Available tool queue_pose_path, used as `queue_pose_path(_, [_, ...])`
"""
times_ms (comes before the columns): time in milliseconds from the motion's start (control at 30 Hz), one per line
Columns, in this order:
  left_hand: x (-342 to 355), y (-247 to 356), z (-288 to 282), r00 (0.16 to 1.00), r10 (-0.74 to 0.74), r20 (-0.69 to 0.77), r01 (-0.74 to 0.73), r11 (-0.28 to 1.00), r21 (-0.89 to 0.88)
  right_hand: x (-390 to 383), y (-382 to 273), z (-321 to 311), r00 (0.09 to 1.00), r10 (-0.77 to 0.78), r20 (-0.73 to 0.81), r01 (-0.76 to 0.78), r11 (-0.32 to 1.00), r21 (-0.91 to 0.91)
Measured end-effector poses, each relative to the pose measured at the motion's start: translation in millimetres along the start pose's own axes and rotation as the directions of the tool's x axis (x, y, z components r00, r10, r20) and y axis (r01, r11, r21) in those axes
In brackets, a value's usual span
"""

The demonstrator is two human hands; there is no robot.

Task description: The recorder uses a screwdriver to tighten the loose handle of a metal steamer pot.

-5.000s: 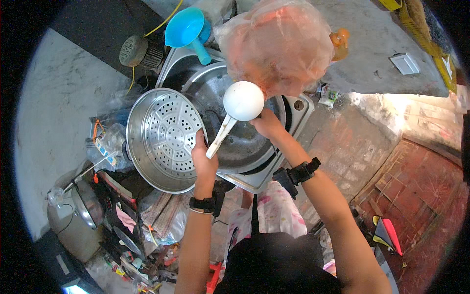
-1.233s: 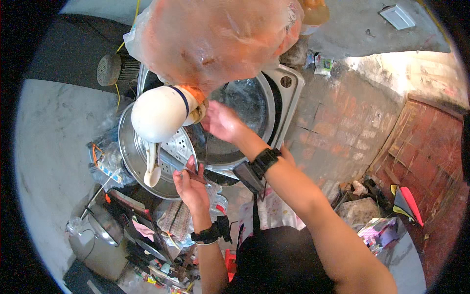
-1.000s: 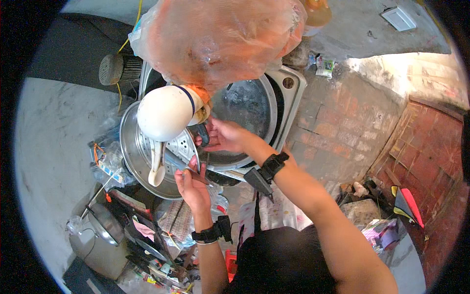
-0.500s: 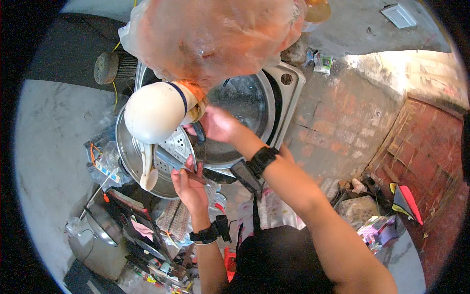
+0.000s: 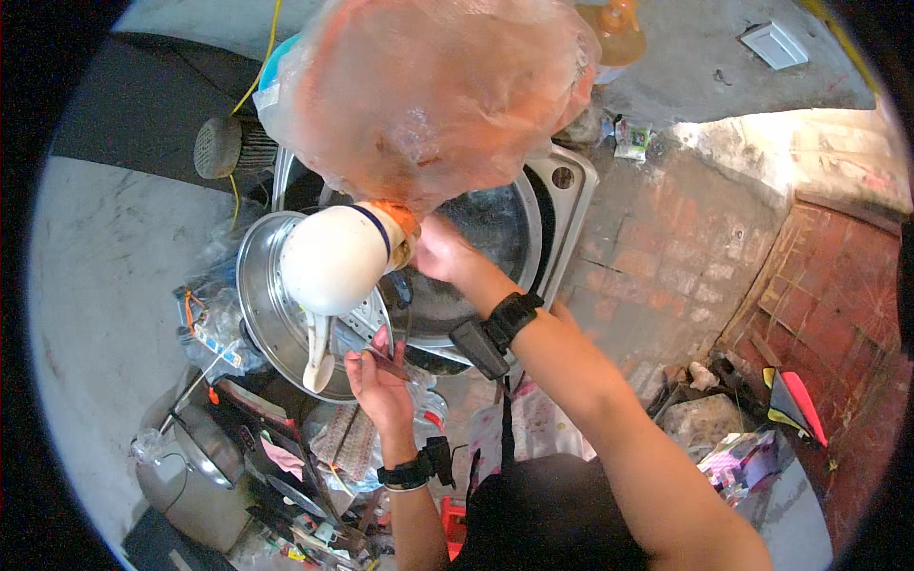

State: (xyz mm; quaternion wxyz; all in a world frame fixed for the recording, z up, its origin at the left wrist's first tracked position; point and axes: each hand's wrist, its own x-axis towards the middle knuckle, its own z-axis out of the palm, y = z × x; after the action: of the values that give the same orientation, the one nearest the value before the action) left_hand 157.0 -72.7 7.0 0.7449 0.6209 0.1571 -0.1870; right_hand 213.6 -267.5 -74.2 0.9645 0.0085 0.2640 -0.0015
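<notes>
- Since five seconds back, the white ladle has swung left, from above the big wok to over the perforated steamer tray, and the orange plastic bag now fills the top of the view.
- Right hand is up at the neck of that bag, fingers closed around the bunched plastic right beside the ladle's round bowl; whether it also pinches the ladle I cannot tell.
- Left hand sits at the tray's near rim, fingers curled shut on a thin dark strip, too small to identify.
- Progress, by my read: the bag looks full and gathered, the wok looks emptied, and the ladle's long handle hangs down over the tray, not yet set down.
- Materials: the bag is thin, crinkled, translucent; the ladle smooth, glossy and rounded; the tray shiny metal, round, punched with holes; the wok dark and wet-looking in a square steel sink.
</notes>
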Motion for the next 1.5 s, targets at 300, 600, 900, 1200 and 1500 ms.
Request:
queue_pose_path(300, [-3.2, 4.8, -5.0, 0.999, -0.021, -0.024, 0.022, 0.998, 0.066, 57.7, -5.2, -62.3, 0.877, -0.462, -0.128, 0.158, 0.531, -0.833])
queue_pose_path(600, [-5.2, 6.8, -20.4, 0.999, -0.043, -0.014, 0.044, 0.990, 0.132, 27.3, -11.6, -1.6, 0.989, -0.145, 0.024, 0.146, 0.986, -0.084])
queue_pose_path(900, [-3.6, -10.0, -10.4, 0.995, -0.073, 0.074, 0.063, 0.989, 0.130, 51.5, -38.6, -55.4, 0.835, -0.512, 0.199, 0.453, 0.437, -0.777])
queue_pose_path(1200, [-4.8, 1.9, -18.5, 0.998, -0.058, 0.025, 0.053, 0.983, 0.177, 35.4, -42.6, -62.5, 0.828, -0.438, -0.350, 0.296, 0.872, -0.390])
queue_pose_path(1500, [-4.8, 0.5, -18.6, 0.998, -0.066, 0.020, 0.061, 0.983, 0.171, 13.9, -24.3, -31.0, 0.950, -0.293, -0.106, 0.041, 0.454, -0.890])
